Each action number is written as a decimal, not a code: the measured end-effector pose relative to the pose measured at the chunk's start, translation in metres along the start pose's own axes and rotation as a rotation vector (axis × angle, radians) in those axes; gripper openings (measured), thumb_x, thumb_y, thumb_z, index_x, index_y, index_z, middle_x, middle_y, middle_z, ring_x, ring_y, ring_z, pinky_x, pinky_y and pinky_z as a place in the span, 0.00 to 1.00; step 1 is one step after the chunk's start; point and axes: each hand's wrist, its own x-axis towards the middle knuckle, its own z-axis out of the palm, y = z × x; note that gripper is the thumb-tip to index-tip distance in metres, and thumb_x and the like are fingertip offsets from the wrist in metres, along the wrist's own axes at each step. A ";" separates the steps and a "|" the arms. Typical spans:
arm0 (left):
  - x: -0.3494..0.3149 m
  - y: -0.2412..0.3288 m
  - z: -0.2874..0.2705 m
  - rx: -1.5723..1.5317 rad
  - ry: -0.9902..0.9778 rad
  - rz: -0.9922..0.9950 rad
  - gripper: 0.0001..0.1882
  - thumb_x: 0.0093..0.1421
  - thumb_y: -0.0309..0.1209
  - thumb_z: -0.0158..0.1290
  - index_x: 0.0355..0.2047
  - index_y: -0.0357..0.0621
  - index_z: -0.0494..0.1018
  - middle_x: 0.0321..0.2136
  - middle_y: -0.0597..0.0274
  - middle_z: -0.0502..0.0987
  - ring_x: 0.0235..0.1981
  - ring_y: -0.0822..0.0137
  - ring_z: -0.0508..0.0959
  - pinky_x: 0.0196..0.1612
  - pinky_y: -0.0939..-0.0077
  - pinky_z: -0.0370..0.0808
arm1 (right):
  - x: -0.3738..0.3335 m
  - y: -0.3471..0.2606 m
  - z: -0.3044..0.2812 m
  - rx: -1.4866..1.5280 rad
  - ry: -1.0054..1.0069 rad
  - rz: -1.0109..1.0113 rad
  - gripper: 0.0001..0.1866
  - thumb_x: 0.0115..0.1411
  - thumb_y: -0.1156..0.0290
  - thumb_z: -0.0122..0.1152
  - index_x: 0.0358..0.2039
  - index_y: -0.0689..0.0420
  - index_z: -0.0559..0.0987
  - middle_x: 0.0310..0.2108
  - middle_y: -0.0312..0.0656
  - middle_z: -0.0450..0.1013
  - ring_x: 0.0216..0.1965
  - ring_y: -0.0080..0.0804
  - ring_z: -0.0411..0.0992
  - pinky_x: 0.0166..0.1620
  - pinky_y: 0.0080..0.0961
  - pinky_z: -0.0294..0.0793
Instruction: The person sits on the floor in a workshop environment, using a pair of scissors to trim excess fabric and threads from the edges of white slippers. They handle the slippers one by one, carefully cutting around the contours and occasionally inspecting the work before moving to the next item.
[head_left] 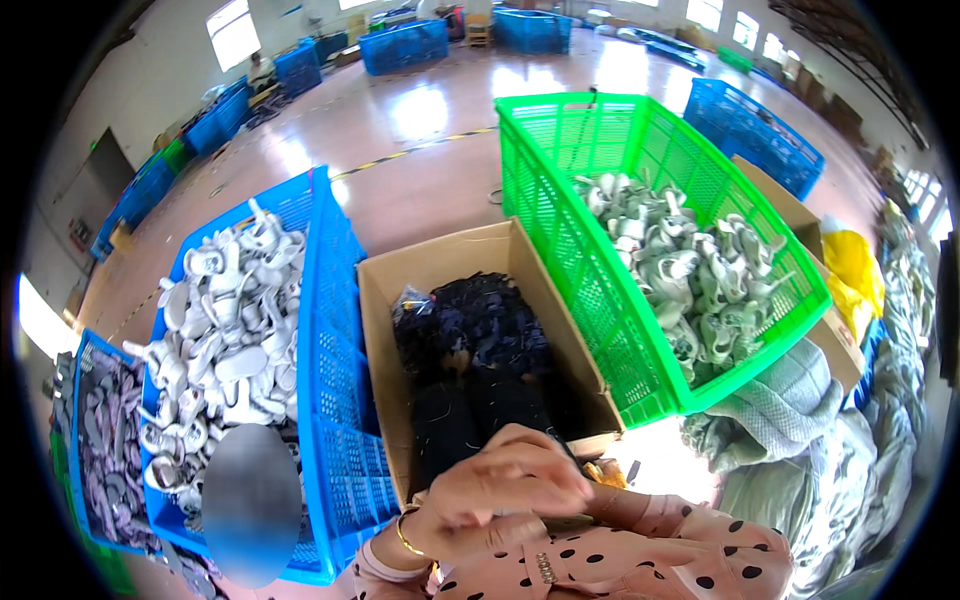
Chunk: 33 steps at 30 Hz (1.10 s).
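My hands meet in front of my chest, above the near end of an open cardboard box point(375, 290). My left hand point(480, 485), with a gold bracelet at its wrist, lies in front with its fingers curled. Behind it my right hand point(577, 492) is mostly covered, and its fingers are hidden. Motion smears both hands, and anything between them cannot be made out. A pile of dark navy pieces point(490, 320) fills the far part of the box, with a clear plastic bag point(411, 303) beside it. My dark trouser legs point(445, 430) show at the box's near part.
A blue crate point(335, 400) of small pale shoes point(240, 320) stands left; a blurred oval hides part of it. Purple-grey pieces point(110, 450) fill another crate beyond. At right stands a green crate point(590, 270) of pale shoes point(690, 270), beside sacks point(820, 490) and a yellow bag point(853, 270).
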 end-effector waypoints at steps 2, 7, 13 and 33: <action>0.028 0.023 0.014 -0.079 -0.142 0.112 0.14 0.61 0.27 0.54 0.47 0.38 0.77 0.39 0.60 0.77 0.45 0.57 0.70 0.51 0.62 0.65 | 0.002 0.001 -0.001 -0.295 -0.049 -0.289 0.06 0.50 0.76 0.63 0.24 0.49 0.74 0.24 0.30 0.68 0.34 0.23 0.63 0.38 0.18 0.59; 0.055 0.011 0.027 -0.151 -0.304 0.427 0.10 0.63 0.28 0.50 0.39 0.42 0.81 0.34 0.61 0.76 0.41 0.60 0.68 0.44 0.67 0.67 | -0.025 -0.015 0.008 -0.590 -0.011 -0.670 0.09 0.57 0.65 0.55 0.36 0.53 0.77 0.24 0.35 0.69 0.24 0.30 0.62 0.29 0.26 0.58; 0.003 -0.032 0.008 0.050 0.088 0.218 0.09 0.58 0.32 0.60 0.21 0.46 0.77 0.25 0.59 0.78 0.29 0.61 0.74 0.38 0.62 0.74 | -0.010 -0.015 -0.006 0.036 0.255 -0.175 0.12 0.65 0.59 0.55 0.29 0.53 0.74 0.13 0.25 0.58 0.12 0.13 0.52 0.16 0.14 0.46; -0.190 -0.121 -0.027 0.806 0.358 -0.609 0.29 0.48 0.34 0.67 0.52 0.45 0.74 0.49 0.55 0.75 0.51 0.58 0.74 0.54 0.68 0.71 | -0.004 0.009 0.024 0.116 0.213 -0.069 0.17 0.67 0.62 0.52 0.21 0.55 0.69 0.12 0.26 0.54 0.13 0.13 0.46 0.17 0.17 0.41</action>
